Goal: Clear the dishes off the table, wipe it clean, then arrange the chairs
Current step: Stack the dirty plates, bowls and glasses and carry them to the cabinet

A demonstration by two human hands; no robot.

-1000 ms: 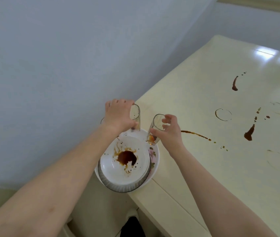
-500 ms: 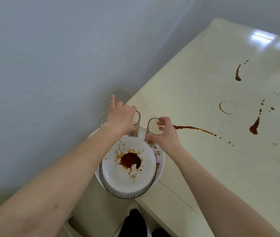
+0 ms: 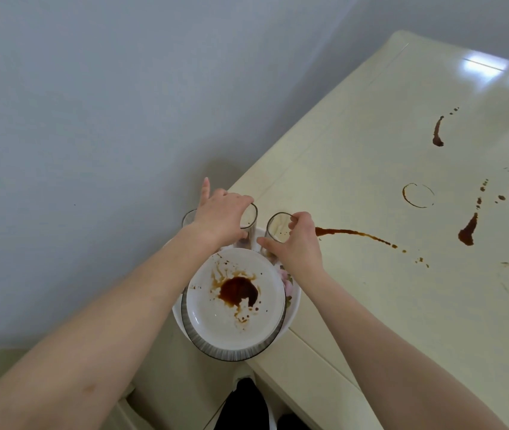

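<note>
Gripping a clear drinking glass (image 3: 248, 226) from above, our left hand (image 3: 220, 217) curls its fingers over the rim, one finger pointing out. Our right hand (image 3: 298, 243) pinches a second clear glass (image 3: 275, 231) just beside it. Both stand on a stack of plates whose top white round plate (image 3: 216, 318) holds brown sauce, overhanging the corner of the cream table (image 3: 371, 305). Brown streaks (image 3: 352, 234) stain the table beyond our right hand.
</note>
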